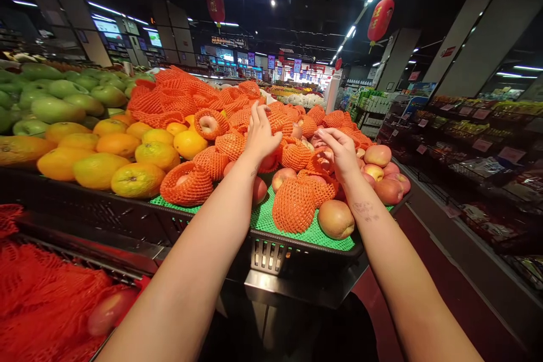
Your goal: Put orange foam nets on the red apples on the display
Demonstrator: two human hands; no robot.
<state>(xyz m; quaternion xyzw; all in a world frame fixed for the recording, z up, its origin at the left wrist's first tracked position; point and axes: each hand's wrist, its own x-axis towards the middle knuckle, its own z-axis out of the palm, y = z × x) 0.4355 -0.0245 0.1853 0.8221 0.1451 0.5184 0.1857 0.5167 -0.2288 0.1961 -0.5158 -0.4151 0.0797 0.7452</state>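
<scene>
My left hand (262,134) is over the middle of the fruit pile, fingers stretched and thumb apart, holding nothing I can see. Below it are apples in orange foam nets (229,144). To its right, my right hand (340,153) has its fingers curled, and an orange foam net (323,162) shows at its palm side; the grip is partly hidden. In front of both hands, a netted apple (294,206) and a bare apple (336,219) lie on the green mat (265,216). More bare apples (388,189) are heaped right of my right hand.
Orange-yellow fruits (138,180) and green fruits (59,96) fill the display's left side. A black crate edge (305,240) runs along the front. At lower left lies red netting (46,294) with an apple (110,311). Packaged goods shelves (479,141) stand across the aisle.
</scene>
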